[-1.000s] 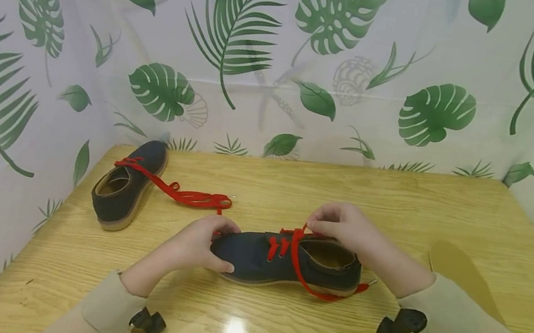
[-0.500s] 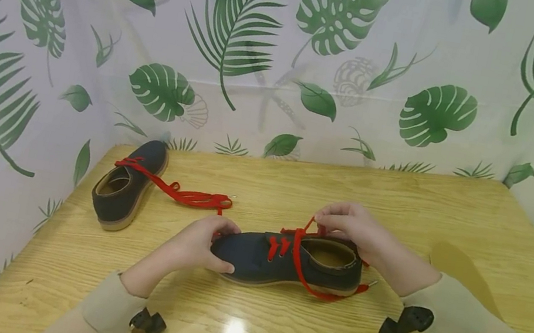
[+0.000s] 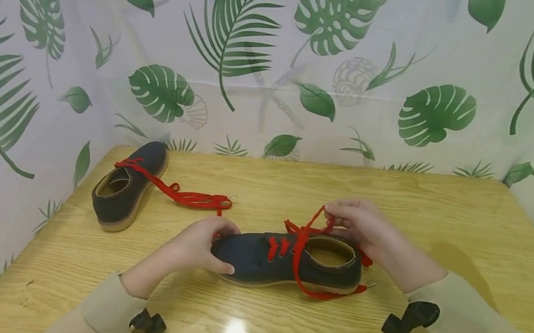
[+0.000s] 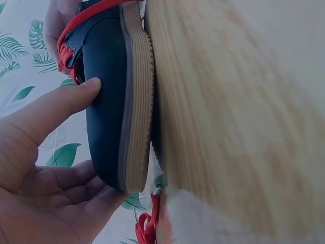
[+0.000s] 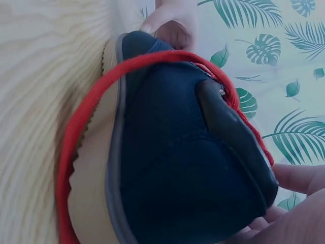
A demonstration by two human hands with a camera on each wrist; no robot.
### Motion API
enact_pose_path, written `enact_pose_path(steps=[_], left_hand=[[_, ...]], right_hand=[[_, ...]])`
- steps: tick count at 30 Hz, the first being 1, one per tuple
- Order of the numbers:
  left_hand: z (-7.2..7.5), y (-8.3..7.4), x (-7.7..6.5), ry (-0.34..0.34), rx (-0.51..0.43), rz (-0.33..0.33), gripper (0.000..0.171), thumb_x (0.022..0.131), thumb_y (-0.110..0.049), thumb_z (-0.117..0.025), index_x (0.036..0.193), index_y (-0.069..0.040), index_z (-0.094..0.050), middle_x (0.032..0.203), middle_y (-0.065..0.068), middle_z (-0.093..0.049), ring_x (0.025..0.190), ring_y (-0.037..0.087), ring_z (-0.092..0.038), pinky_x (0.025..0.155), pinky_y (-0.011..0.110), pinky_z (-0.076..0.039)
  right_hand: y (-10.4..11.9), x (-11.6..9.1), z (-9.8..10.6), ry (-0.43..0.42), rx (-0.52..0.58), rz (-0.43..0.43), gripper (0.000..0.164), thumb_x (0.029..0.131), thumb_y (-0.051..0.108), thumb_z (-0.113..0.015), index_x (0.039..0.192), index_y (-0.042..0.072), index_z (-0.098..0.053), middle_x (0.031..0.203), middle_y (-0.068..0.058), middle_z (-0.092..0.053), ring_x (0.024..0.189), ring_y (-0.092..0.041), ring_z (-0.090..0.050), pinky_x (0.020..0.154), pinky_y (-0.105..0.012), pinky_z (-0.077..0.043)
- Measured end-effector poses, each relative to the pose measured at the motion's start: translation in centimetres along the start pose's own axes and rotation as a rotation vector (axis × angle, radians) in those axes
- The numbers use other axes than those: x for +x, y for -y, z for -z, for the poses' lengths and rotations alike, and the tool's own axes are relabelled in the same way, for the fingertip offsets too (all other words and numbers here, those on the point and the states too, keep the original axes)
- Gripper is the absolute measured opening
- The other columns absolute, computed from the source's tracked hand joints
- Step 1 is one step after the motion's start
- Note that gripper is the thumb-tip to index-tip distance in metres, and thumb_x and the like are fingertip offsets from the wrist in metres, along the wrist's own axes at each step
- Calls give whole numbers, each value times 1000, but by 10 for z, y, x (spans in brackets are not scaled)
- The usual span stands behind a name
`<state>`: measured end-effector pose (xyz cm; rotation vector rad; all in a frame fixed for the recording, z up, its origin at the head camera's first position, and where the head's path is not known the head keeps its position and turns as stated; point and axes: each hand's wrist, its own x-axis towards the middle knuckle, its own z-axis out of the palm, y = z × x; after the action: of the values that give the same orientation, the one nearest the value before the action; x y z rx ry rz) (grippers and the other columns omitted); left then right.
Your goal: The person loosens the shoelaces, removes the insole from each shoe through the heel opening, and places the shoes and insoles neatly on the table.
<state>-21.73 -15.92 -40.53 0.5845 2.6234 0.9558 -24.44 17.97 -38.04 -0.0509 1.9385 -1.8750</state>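
Note:
A dark navy shoe (image 3: pixel 251 256) with a tan sole lies in front of me, toe to the left, its opening facing up. My left hand (image 3: pixel 197 243) holds the toe; in the left wrist view the thumb (image 4: pixel 84 94) presses the upper and the fingers reach around the front. Above the opening, my right hand (image 3: pixel 369 226) pinches a red shoelace (image 3: pixel 318 214) pulled up from the eyelets. Another length of lace (image 5: pixel 73 127) loops down the shoe's near side, shown large in the right wrist view. Part of the lace behind the right hand is hidden.
A matching shoe (image 3: pixel 119 212) stands at the back left of the wooden table (image 3: pixel 197 321). Its red laces (image 3: pixel 191 198) trail across the tabletop toward the middle. A white cloth (image 3: pixel 258 93) printed with green leaves hangs behind and at both sides.
My right hand has moved slightly right and up, drawing the lace with it. The lace now stands higher and has drawn closer around the tongue. The left hand stays on the toe.

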Motion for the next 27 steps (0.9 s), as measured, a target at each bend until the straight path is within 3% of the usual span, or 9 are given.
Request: enact_pose_path(steps=[6, 10, 13, 18, 24, 27], left_hand=[[0, -1, -1, 3, -12, 9, 62, 79, -12, -95, 133, -2, -66, 129, 14, -68, 124, 33, -63, 108, 52, -55], [1, -3, -1, 6, -8, 5, 62, 79, -12, -95, 133, -2, -66, 129, 14, -69, 124, 34, -63, 108, 52, -55], [1, -3, -1, 8, 0, 3, 62, 79, -12, -95, 133, -2, -66, 129, 14, -69, 123, 33, -63, 107, 51, -55], [0, -1, 0, 13, 3, 4, 62, 79, -12, -95, 134, -2, -66, 129, 13, -69, 123, 33, -63, 107, 51, -55], [0, 0, 2, 15, 7, 6, 62, 79, -11, -94, 134, -3, -66, 129, 12, -69, 123, 32, -63, 109, 50, -55], [0, 0, 2, 14, 7, 14, 63, 79, -11, -94, 134, -3, -66, 130, 12, -69, 124, 31, -63, 110, 50, -54]], right_hand=[[3, -1, 3, -8, -108, 52, 15, 108, 18, -61, 108, 12, -74, 85, 13, -70, 85, -5, -65, 87, -20, -57], [7, -2, 3, -32, -203, 64, 30, 108, 20, -61, 127, -2, -67, 94, 13, -69, 91, -3, -65, 95, -23, -56], [10, -1, 3, -40, -280, 72, 40, 108, 23, -62, 136, -7, -62, 101, 13, -68, 96, -5, -64, 106, -32, -54], [17, 2, 2, -35, -324, 84, 38, 107, 25, -65, 131, -3, -65, 100, 11, -67, 97, -11, -63, 116, -49, -47], [23, 10, 1, -17, -367, 87, 38, 106, 25, -66, 131, -4, -67, 102, 9, -67, 96, -14, -63, 112, -43, -49], [24, 16, 1, -6, -378, 87, 37, 106, 23, -66, 131, -5, -67, 99, 9, -69, 95, -14, -64, 112, -46, -50]])
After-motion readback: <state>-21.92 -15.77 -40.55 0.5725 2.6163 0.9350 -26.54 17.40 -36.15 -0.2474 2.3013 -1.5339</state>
